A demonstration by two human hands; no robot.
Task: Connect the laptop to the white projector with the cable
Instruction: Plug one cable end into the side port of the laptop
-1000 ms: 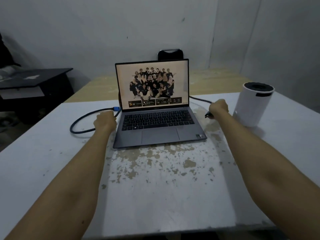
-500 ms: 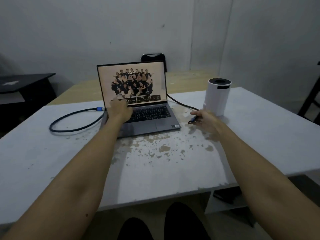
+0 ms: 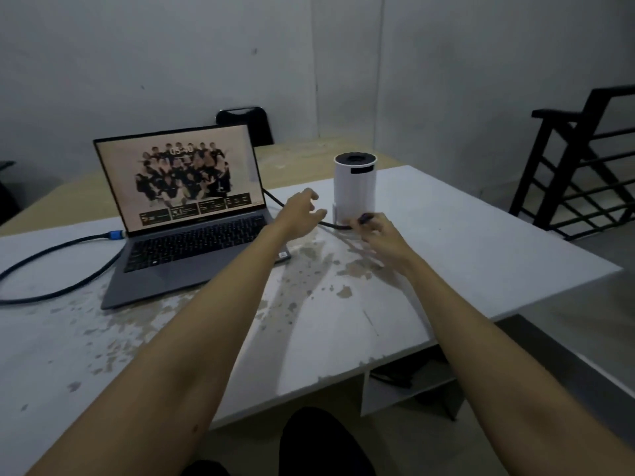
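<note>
Black cable plug [image 3: 365,218] sits pinched in the right hand [image 3: 379,233] fingers, just before the white projector [image 3: 355,188] base; left hand [image 3: 299,210] (spread open, empty) hovers beside it.

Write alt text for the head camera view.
A person's right hand holds the free plug of a black cable beside the base of a white projector, while the open left hand reaches toward it. The cable's blue-collared end sits at the left side of an open laptop on the worn white table.
</note>
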